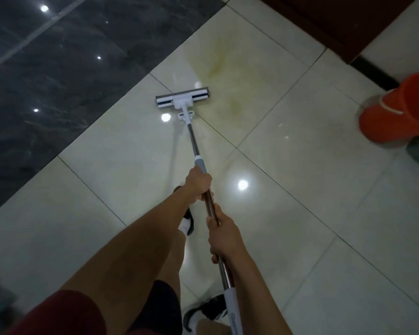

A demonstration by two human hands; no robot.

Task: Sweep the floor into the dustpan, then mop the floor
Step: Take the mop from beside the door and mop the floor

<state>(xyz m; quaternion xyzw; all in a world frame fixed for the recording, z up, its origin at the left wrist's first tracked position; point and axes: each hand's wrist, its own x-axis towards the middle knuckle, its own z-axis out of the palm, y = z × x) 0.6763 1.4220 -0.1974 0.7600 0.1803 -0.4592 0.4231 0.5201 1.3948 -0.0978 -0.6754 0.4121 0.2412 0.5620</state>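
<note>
Mopping the pale tiles, both hands on the pole.

The left hand (198, 183) grips the mop handle (194, 143) farther down, just below its grey collar, and the right hand (224, 235) grips it nearer the body; the fingers of each are curled tight round the shiny metal tube, a spread hold that probably gives leverage for pushing. The flat white mop head (182, 98) lies on the glossy floor (288, 189) at the far middle, beside a yellowish stain (228, 81) to its right, likely the target. An orange bucket (397, 112) stands at far right. No dustpan is in view.
</note>
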